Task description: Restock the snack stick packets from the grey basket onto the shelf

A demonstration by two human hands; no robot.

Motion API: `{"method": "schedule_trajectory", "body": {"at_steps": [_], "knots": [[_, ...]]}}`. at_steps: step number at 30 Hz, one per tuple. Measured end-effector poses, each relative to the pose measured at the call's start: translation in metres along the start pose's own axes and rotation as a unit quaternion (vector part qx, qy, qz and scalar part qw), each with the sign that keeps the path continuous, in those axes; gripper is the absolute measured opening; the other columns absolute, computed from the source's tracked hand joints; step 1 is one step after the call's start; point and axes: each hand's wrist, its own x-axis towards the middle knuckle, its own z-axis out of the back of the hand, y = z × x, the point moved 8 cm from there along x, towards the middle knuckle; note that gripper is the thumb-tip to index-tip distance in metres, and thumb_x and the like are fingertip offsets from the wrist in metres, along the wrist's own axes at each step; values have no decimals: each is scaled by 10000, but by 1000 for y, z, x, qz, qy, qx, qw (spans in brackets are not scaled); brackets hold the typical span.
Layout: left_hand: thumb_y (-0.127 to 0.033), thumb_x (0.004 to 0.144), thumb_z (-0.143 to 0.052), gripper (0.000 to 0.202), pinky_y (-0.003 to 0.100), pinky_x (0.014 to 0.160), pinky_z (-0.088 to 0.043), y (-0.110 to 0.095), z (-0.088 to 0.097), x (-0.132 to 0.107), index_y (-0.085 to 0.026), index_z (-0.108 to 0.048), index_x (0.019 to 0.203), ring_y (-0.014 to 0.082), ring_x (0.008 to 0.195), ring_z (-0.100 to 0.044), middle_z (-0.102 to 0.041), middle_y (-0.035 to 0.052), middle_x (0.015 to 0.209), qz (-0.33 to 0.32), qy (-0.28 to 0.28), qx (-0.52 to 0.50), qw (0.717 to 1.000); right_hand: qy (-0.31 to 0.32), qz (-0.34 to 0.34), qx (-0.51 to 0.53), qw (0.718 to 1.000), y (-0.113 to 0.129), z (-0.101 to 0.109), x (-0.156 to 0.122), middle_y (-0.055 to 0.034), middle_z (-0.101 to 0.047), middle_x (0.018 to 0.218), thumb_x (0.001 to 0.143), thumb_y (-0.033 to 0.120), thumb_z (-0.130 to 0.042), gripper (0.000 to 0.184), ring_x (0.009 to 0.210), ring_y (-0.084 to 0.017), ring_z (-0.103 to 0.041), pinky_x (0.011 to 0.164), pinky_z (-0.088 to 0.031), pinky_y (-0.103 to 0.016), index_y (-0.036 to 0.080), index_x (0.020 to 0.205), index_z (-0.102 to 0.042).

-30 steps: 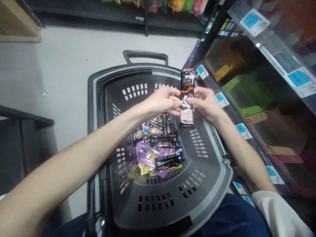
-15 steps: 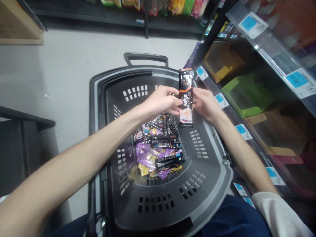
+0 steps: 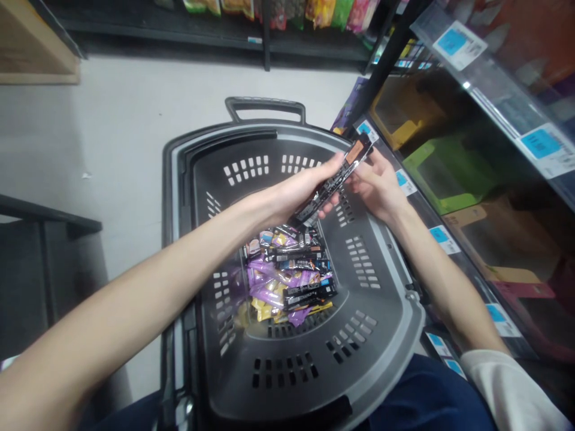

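A long, narrow black packet (image 3: 338, 178) with an orange patch near its upper end is held tilted over the shopping basket (image 3: 359, 383). My left hand (image 3: 294, 194) is closed around its lower part, thumb on top and fingertips showing beneath. My right hand (image 3: 380, 185) has its thumb and fingers closed at the upper end. Below, several black packets (image 3: 309, 292) lie in the basket among purple-wrapped pieces (image 3: 265, 292) and yellow-wrapped ones (image 3: 264, 310). My left hand and the held packet cover part of this pile.
On the right, a slanted shelf rack with price tags (image 3: 442, 238) and coloured bins (image 3: 453, 203) stands close beside my right arm. A dark shelf (image 3: 202, 33) with bagged goods runs along the back. The basket's handle (image 3: 269, 106) sticks out at the far rim.
The packet has turned from upright, printed face showing, to a diagonal tilt with its narrow side showing. My left hand has wrapped further around it, and my right hand has shifted to the upper end.
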Motion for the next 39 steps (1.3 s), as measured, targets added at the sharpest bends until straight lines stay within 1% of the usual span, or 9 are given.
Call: {"method": "schedule_trajectory", "body": {"at_steps": [4, 8, 12, 17, 21, 25, 29, 32, 39], "knots": [[-345, 991, -595, 182, 269, 776, -528, 6, -9, -2, -179, -669, 998, 126, 805, -648, -705, 54, 975, -6, 54, 65, 996, -45, 25, -28, 998, 5, 10, 0, -1, -690, 923, 671, 615, -898, 564, 715, -149, -623, 561, -496, -266, 290, 1070, -668], [-209, 949, -630, 133, 211, 645, -406, 5, -7, -2, -171, -675, 1068, 74, 680, -534, -621, 10, 827, -30, 46, 111, 992, -61, 36, -43, 997, 5, 17, 3, -13, -686, 927, 692, 663, -847, 559, 723, -154, -610, 568, -490, -274, 297, 1068, -657], [-153, 925, -653, 175, 224, 563, -267, -3, 10, 1, -138, -695, 1094, 37, 564, -425, -616, 12, 771, -51, -48, 128, 989, -64, 45, -14, 997, 5, 20, 5, -7, -679, 920, 693, 608, -867, 521, 712, -148, -598, 570, -497, -273, 296, 1048, -648], [-141, 745, -824, 268, 245, 705, -487, -27, 42, -1, -109, -710, 986, 97, 722, -637, -733, 61, 874, -198, -187, 75, 959, -52, 18, 71, 996, 4, 12, 3, 38, -591, 745, 643, 461, -921, 440, 587, -92, -532, 504, -474, -224, 233, 819, -588], [-141, 664, -861, 266, 308, 874, -575, -39, 52, -3, -108, -707, 878, 156, 911, -707, -761, 70, 961, -285, -212, 57, 933, 44, -18, 11, 999, -1, -13, -5, 5, -652, 751, 627, 586, -936, 555, 615, -136, -619, 489, -507, -252, 205, 923, -662], [-132, 636, -889, 294, 358, 930, -594, -39, 46, -3, -95, -716, 871, 200, 976, -727, -771, 98, 977, -293, -200, 65, 933, 41, -34, -45, 998, -7, -14, -9, -30, -692, 749, 692, 659, -887, 574, 644, -175, -670, 552, -559, -296, 188, 960, -699], [-210, 787, -819, 215, 372, 1002, -580, -40, 43, -3, -104, -733, 953, 187, 999, -728, -780, 103, 1018, -304, -191, 50, 932, -1, -18, -48, 999, -4, -5, -7, -25, -689, 773, 700, 618, -893, 500, 664, -182, -668, 587, -569, -314, 205, 894, -690], [-220, 875, -737, 169, 386, 1037, -574, -37, 43, 0, -115, -723, 1007, 177, 1008, -731, -785, 92, 1037, -281, -178, 1, 943, -11, -6, -54, 998, -1, -3, -6, -23, -691, 812, 708, 611, -886, 483, 670, -174, -665, 588, -561, -310, 208, 885, -686], [-221, 887, -696, 165, 432, 1056, -584, -28, 41, 1, -114, -740, 1004, 190, 1004, -735, -782, 76, 1092, -198, -174, -50, 963, -7, -4, -29, 1000, 2, -7, -8, -12, -685, 764, 680, 527, -932, 441, 624, -140, -659, 543, -525, -262, 189, 838, -696]]}}
